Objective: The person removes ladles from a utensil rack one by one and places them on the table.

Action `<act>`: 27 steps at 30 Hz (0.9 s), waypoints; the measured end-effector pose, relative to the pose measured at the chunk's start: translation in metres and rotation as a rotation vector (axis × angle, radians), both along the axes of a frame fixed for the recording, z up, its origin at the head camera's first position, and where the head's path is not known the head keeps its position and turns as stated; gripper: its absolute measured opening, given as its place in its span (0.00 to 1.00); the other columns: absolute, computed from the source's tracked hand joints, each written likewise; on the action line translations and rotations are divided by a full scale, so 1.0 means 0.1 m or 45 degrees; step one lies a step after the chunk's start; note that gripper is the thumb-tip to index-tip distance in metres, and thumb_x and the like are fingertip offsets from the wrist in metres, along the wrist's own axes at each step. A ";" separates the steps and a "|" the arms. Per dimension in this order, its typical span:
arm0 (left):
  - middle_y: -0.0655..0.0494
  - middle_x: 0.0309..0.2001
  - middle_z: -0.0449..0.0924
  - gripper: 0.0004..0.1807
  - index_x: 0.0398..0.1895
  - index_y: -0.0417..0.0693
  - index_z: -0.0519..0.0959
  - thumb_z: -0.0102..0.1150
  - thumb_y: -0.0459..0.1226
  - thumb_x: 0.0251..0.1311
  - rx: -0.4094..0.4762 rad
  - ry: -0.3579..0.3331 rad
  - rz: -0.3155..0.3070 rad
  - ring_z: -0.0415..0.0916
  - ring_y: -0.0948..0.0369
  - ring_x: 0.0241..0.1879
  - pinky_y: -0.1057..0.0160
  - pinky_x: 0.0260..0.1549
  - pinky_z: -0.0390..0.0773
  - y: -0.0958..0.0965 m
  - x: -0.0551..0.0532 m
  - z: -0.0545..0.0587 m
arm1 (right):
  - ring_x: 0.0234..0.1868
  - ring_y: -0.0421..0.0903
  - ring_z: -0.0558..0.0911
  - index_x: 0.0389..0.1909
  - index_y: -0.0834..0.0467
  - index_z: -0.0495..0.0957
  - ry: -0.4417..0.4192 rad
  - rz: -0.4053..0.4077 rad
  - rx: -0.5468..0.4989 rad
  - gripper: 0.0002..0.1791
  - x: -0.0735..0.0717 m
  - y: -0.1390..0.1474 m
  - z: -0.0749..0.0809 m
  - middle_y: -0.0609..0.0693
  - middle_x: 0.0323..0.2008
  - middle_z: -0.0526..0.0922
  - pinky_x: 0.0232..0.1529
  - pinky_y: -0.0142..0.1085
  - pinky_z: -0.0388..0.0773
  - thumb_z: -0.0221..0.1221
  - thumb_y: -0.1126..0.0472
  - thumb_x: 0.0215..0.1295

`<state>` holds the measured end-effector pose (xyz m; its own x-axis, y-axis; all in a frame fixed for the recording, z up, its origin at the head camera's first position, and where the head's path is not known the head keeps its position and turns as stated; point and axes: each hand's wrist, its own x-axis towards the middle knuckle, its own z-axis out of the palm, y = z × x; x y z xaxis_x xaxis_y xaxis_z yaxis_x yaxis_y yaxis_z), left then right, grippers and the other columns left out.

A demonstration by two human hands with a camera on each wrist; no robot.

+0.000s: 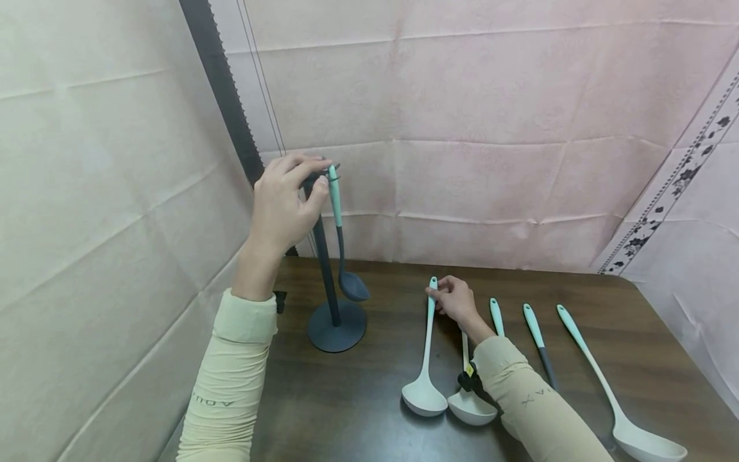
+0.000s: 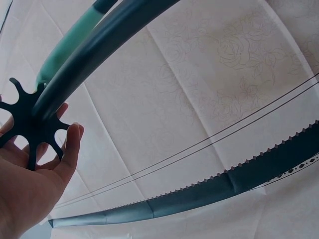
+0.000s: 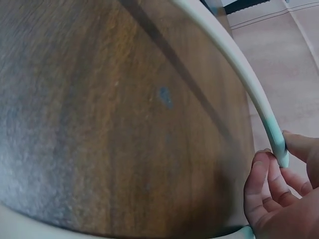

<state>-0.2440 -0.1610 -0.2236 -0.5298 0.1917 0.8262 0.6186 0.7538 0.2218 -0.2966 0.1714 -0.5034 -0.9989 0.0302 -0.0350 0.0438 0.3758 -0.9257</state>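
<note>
My left hand (image 1: 288, 199) grips the notched hook disc (image 2: 20, 119) on top of a dark utensil stand (image 1: 337, 328), its fingers curled about the rim in the left wrist view. From a hook hangs a dark ladle (image 1: 353, 287) with a turquoise handle, bowl low beside the pole. My right hand (image 1: 457, 301) pinches the turquoise handle end of a white ladle (image 1: 424, 394) between thumb and fingers. That handle is raised, while the bowl is low, at or close to the tabletop. The right wrist view shows the handle (image 3: 249, 79) slanting up from the fingertips.
Another white ladle (image 1: 472, 410) lies partly under my right forearm. Further right are a turquoise handle (image 1: 496, 314), a turquoise-and-dark handle (image 1: 534, 327) and a large white ladle (image 1: 646, 443) on the brown table (image 1: 381, 346). Pale cloth (image 1: 462, 179) hangs behind and at both sides.
</note>
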 end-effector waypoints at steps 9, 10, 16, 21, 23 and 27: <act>0.54 0.57 0.85 0.24 0.58 0.53 0.89 0.50 0.50 0.71 -0.017 -0.025 0.013 0.77 0.46 0.58 0.37 0.52 0.75 -0.01 0.03 0.01 | 0.32 0.51 0.86 0.51 0.61 0.81 -0.015 0.014 0.057 0.16 0.01 0.01 -0.06 0.55 0.35 0.86 0.31 0.41 0.83 0.67 0.53 0.73; 0.53 0.57 0.85 0.24 0.58 0.53 0.89 0.50 0.50 0.71 -0.017 -0.023 0.012 0.77 0.46 0.58 0.37 0.52 0.75 -0.01 0.03 0.01 | 0.32 0.51 0.85 0.51 0.62 0.81 -0.012 0.018 0.062 0.16 0.02 0.01 -0.06 0.55 0.35 0.86 0.31 0.41 0.83 0.67 0.54 0.73; 0.53 0.56 0.86 0.25 0.57 0.52 0.89 0.49 0.51 0.71 -0.007 -0.007 0.010 0.78 0.46 0.57 0.39 0.48 0.74 -0.01 0.03 0.01 | 0.30 0.50 0.85 0.50 0.64 0.82 -0.009 0.046 0.102 0.15 0.03 0.00 -0.05 0.56 0.33 0.85 0.30 0.42 0.83 0.68 0.57 0.72; 0.53 0.56 0.86 0.25 0.57 0.52 0.89 0.49 0.52 0.70 -0.005 -0.002 0.011 0.78 0.46 0.57 0.39 0.48 0.75 -0.01 0.03 0.02 | 0.30 0.48 0.85 0.50 0.65 0.82 -0.041 0.065 0.152 0.15 0.02 0.01 -0.04 0.55 0.32 0.85 0.30 0.41 0.83 0.68 0.59 0.71; 0.53 0.56 0.86 0.25 0.57 0.52 0.89 0.49 0.51 0.70 -0.006 -0.004 0.012 0.78 0.46 0.57 0.38 0.49 0.75 -0.01 0.03 0.02 | 0.29 0.48 0.84 0.50 0.65 0.81 -0.047 0.076 0.166 0.15 0.01 0.01 -0.05 0.56 0.31 0.85 0.30 0.40 0.83 0.68 0.59 0.72; 0.53 0.57 0.86 0.25 0.58 0.52 0.89 0.49 0.51 0.71 -0.013 -0.018 0.012 0.78 0.45 0.58 0.37 0.52 0.75 0.00 0.04 0.02 | 0.29 0.48 0.84 0.50 0.66 0.80 -0.054 0.091 0.182 0.15 0.01 0.02 -0.08 0.56 0.31 0.85 0.30 0.40 0.82 0.67 0.59 0.72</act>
